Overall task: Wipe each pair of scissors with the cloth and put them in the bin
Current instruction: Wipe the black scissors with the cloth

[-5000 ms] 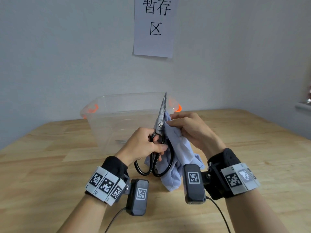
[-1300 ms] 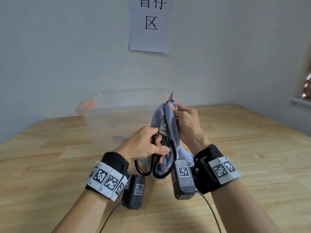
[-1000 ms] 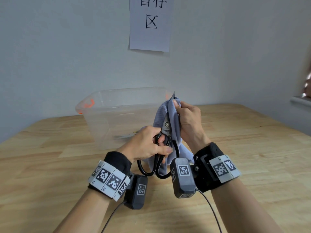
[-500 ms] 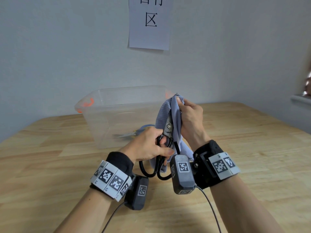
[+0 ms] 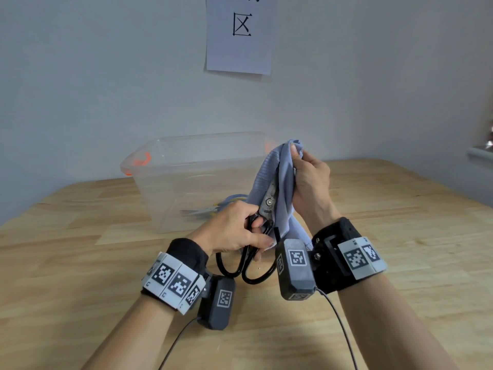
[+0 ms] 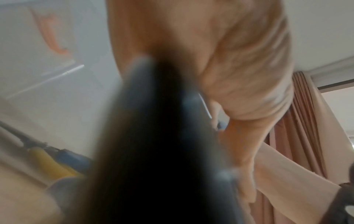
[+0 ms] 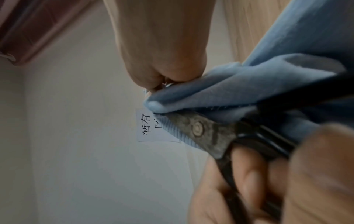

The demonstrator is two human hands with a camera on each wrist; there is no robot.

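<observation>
Now that the cloth (image 5: 280, 182) has slid up over the tips, the right hand (image 5: 309, 180) squeezes it round the scissors (image 5: 268, 204); the left hand (image 5: 232, 231) grips the handles, so wiping looks nearly done.

A wooden table (image 5: 80, 263) lay beneath both hands. On the grey wall (image 5: 93, 76) beyond them, above the right hand, hung a paper sign (image 5: 240, 49) with black characters. Pinkish curtains (image 6: 306, 136) hung off to the right.

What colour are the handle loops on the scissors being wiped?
Black, on the scissors held in the left hand; clearest in the head view.
</observation>
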